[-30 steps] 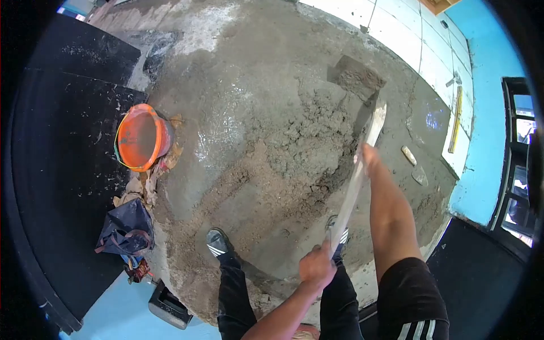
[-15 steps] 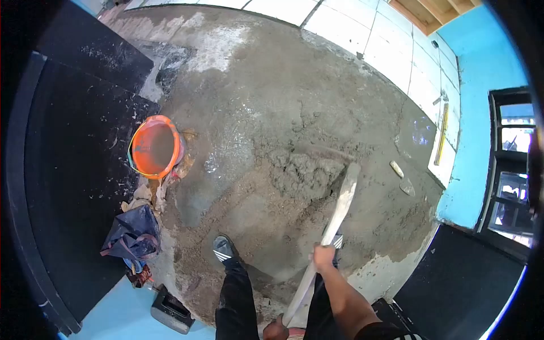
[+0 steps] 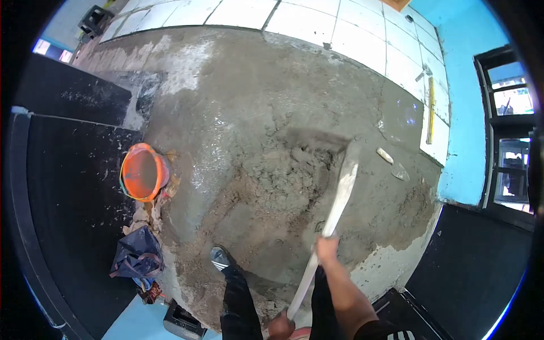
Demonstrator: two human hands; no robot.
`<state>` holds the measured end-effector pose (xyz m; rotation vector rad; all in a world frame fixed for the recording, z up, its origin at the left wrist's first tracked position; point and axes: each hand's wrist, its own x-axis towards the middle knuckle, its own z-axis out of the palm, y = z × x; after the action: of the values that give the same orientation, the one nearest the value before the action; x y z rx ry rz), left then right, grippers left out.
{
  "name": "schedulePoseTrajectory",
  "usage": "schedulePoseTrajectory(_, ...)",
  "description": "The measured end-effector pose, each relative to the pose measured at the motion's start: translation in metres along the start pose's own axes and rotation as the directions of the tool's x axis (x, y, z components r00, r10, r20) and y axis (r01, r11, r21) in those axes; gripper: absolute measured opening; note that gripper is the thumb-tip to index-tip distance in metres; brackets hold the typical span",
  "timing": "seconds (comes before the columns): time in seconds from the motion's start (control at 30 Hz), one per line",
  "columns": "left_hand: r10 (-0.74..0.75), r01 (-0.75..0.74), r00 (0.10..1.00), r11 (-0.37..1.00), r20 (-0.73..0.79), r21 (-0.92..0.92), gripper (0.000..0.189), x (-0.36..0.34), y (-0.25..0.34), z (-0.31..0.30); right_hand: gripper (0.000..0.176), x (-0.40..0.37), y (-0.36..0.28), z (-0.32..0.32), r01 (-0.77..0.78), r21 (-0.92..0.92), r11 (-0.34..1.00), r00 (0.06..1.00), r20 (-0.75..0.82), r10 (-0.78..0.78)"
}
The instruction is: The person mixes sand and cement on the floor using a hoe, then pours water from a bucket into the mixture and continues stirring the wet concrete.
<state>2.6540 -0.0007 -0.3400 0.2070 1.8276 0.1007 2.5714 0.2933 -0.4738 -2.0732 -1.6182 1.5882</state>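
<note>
A hoe [image 3: 342,198] with a long pale wooden handle slants up across the floor. My right hand [image 3: 327,249] is closed around the middle of the handle. Low in the view, my left hand [image 3: 280,327] grips the handle's end, close to my legs. The mortar-smeared hoe blade [image 3: 317,139] lies at the far side of a heap of wet grey mortar [image 3: 283,178]. Part of the blade is hidden by mortar or blurred.
An orange bucket [image 3: 123,175] stands on the left, with a dark bag [image 3: 137,252] below it. A trowel [image 3: 392,164] lies on the mortar to the right. White tiles [image 3: 303,21] line the far side, with a hammer [image 3: 424,72] and a yellow level [image 3: 430,110] on them.
The hoe's blade has moved away from me, to the far side of the heap, and the mortar it covered is more exposed. The view has shifted slightly. Both hands keep their grip.
</note>
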Motion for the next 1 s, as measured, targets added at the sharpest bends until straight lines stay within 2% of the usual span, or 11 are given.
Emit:
schedulePoseTrajectory(0.1,0.201,-0.19,0.973,0.977,-0.115,0.095,0.038,0.037,0.06,-0.071,0.039,0.081,-0.043,-0.017,0.001,-0.205,0.979,0.989,-0.145,-0.031)
schedulePoseTrajectory(0.13,0.205,-0.191,0.975,0.972,-0.092,0.141,0.039,0.056,0.085,-0.1,0.031,0.131,-0.032,-0.019,-0.121,0.049,0.991,0.991,-0.058,0.123)
schedulePoseTrajectory(0.27,0.263,-0.229,0.961,0.93,-0.087,0.289,0.042,0.092,0.157,-0.202,0.029,0.219,-0.058,-0.014,-0.222,0.356,0.908,0.975,0.095,0.201)
schedulePoseTrajectory(0.33,0.29,-0.237,0.953,0.893,-0.086,0.382,0.042,0.09,0.153,-0.235,0.029,0.216,-0.057,0.008,-0.338,0.503,0.796,0.938,0.105,0.332)
schedulePoseTrajectory(0.43,0.334,-0.249,0.928,0.884,-0.162,0.396,0.046,0.075,0.085,-0.25,0.028,0.178,-0.026,0.05,-0.33,0.397,0.856,0.943,0.094,0.32)
schedulePoseTrajectory(0.57,0.229,-0.172,0.956,0.944,-0.184,0.283,0.044,0.024,-0.006,-0.221,0.025,0.074,-0.017,0.102,-0.288,0.276,0.917,0.953,-0.007,0.302)
schedulePoseTrajectory(0.7,0.097,-0.09,0.99,0.994,-0.105,0.065,0.056,-0.043,-0.054,-0.116,0.017,-0.038,-0.043,0.076,-0.246,-0.165,0.955,0.968,-0.099,0.232)
schedulePoseTrajectory(0.73,0.092,-0.096,0.99,0.995,-0.103,-0.034,0.055,-0.059,-0.053,-0.101,0.019,-0.047,-0.01,0.066,-0.129,-0.201,0.971,0.991,-0.059,0.119)
schedulePoseTrajectory(0.83,0.028,0.037,0.975,0.957,0.22,-0.287,0.059,-0.09,-0.058,-0.102,0.031,-0.091,-0.034,0.058,0.125,-0.145,0.981,0.99,0.079,-0.115)
schedulePoseTrajectory(0.93,0.321,-0.348,0.937,0.821,-0.138,-0.453,0.057,-0.081,-0.081,-0.036,0.042,-0.14,-0.105,0.049,0.166,-0.053,0.985,0.977,0.144,-0.157)
schedulePoseTrajectory(1.0,0.222,-0.263,0.964,0.863,-0.143,-0.431,0.047,-0.069,-0.066,-0.032,0.052,-0.142,-0.132,0.036,0.257,-0.079,0.963,0.96,0.131,-0.246)
